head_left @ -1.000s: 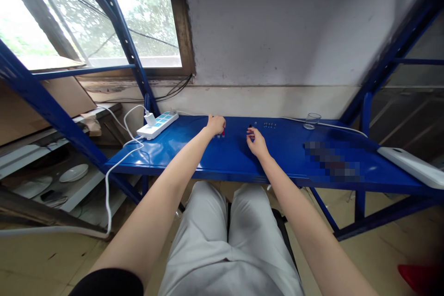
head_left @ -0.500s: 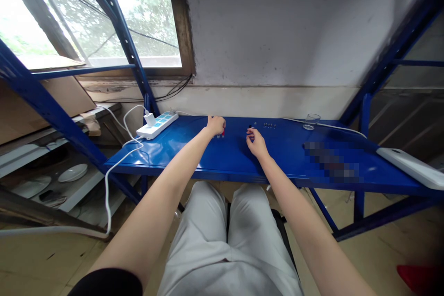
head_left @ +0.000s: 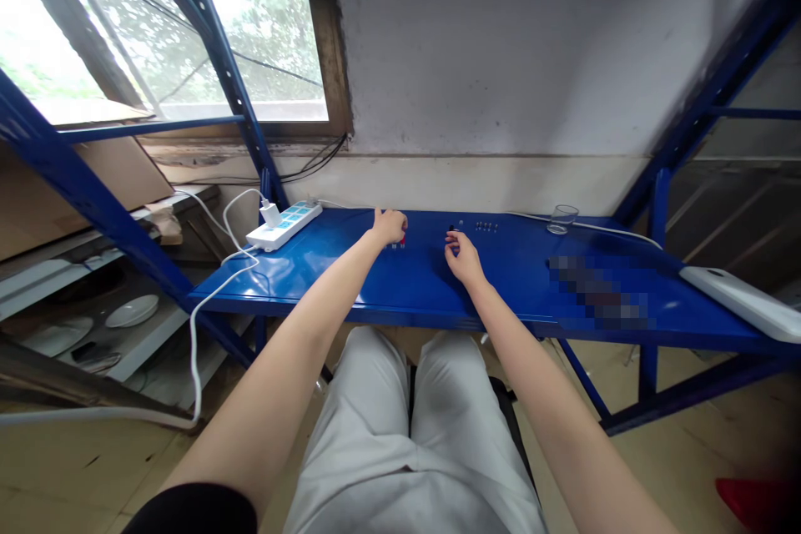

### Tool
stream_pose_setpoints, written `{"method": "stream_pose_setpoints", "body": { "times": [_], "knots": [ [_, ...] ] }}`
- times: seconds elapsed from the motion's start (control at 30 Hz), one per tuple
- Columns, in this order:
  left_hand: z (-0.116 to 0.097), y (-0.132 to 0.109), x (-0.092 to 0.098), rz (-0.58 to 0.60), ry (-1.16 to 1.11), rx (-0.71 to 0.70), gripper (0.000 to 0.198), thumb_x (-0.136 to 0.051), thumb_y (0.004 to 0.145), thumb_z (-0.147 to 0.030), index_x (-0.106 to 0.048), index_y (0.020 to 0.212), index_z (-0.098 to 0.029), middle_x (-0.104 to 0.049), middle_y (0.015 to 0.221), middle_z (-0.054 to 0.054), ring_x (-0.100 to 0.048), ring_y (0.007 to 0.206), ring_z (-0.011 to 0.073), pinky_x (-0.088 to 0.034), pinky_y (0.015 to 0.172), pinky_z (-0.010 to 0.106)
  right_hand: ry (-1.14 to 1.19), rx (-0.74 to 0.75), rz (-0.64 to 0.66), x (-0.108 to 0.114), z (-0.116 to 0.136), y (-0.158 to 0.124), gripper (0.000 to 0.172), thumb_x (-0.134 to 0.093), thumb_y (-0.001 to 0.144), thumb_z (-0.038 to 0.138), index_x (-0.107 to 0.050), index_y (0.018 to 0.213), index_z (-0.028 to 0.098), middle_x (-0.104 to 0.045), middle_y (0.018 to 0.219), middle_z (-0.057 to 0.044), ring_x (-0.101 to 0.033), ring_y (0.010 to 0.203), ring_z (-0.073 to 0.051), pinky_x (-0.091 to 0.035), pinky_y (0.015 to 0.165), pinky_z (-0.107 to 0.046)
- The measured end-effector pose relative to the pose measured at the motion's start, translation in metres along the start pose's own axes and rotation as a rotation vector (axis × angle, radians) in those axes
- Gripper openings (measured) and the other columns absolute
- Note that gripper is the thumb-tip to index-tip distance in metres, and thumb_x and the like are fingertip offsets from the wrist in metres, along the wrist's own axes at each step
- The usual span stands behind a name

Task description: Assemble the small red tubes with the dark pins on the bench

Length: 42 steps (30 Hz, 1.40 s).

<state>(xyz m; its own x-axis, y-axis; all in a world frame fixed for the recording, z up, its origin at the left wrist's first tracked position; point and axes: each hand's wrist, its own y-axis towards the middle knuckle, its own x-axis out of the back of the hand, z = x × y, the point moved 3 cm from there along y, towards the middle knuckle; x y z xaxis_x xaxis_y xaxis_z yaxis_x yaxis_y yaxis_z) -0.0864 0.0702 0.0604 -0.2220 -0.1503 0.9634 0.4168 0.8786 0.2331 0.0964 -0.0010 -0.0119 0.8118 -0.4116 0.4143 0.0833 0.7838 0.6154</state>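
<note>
Over tabletop (head_left: 416, 288), right fingers (head_left: 450, 239) curled.

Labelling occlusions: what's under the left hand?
Part of a red item and small pale pieces show at the near edge of the left hand, over the blue table. What it covers is hidden, including whether it grips anything.

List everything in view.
Table: one, blue, ahead
Posts: several, blue, table's ends
Power strip: one, white, table's left
Glass: one, clear, table's back
Small pieces: several, silvery, table's back
Red piece: one, red, mid-table
Dark piece: one, dark, mid-table
Pixelated item: one, dark, table's right
Slab: one, white, right end
Dishes: two, white, left shelf
Box: one, brown, left
Window: one, brown-framed, left
Cables: several, mostly white, left
Left hand, right hand: one each, bare, at table
</note>
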Motion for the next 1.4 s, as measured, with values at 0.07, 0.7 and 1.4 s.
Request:
{"method": "stream_pose_setpoints", "body": {
  "times": [0.07, 0.7, 1.4],
  "knots": [
    [-0.001, -0.001, 0.001, -0.021, -0.031, 0.002, 0.016, -0.061, 0.065, -0.011, -0.064, 0.079, -0.019, -0.065, 0.095, 0.009, -0.052, 0.100, 0.0281, -0.022, 0.095, 0.048, -0.009, -0.011, -0.003, 0.001, 0.001, -0.001, 0.034, -0.044, 0.077, 0.022, -0.051, 0.109, 0.016, -0.059, 0.101, -0.013, -0.059, 0.082, -0.019, -0.048, 0.077, -0.037],
    [-0.050, -0.080, -0.050, -0.527, -0.977, 0.218, 0.015, -0.049, 0.077, -0.016, -0.062, 0.082, -0.015, -0.065, 0.073, 0.004, -0.058, 0.069, 0.0131, -0.045, 0.070, 0.026, -0.495, -0.542, -0.033, 0.020, -0.012, 0.010, 0.033, -0.049, 0.078, 0.030, -0.059, 0.107, 0.016, -0.063, 0.105, -0.011, -0.050, 0.107, -0.028, -0.034, 0.089, -0.046],
    [-0.050, -0.082, -0.056, -0.513, -0.905, 0.149, 0.016, -0.048, 0.078, -0.018, -0.062, 0.085, -0.017, -0.062, 0.072, 0.002, -0.057, 0.067, 0.0119, -0.046, 0.069, 0.025, -0.635, -0.550, 0.178, -0.024, -0.026, 0.059, 0.019, -0.059, 0.075, 0.034, -0.067, 0.088, 0.023, -0.067, 0.089, -0.007, -0.058, 0.093, -0.023, -0.033, 0.080, -0.036]
  ]
}}
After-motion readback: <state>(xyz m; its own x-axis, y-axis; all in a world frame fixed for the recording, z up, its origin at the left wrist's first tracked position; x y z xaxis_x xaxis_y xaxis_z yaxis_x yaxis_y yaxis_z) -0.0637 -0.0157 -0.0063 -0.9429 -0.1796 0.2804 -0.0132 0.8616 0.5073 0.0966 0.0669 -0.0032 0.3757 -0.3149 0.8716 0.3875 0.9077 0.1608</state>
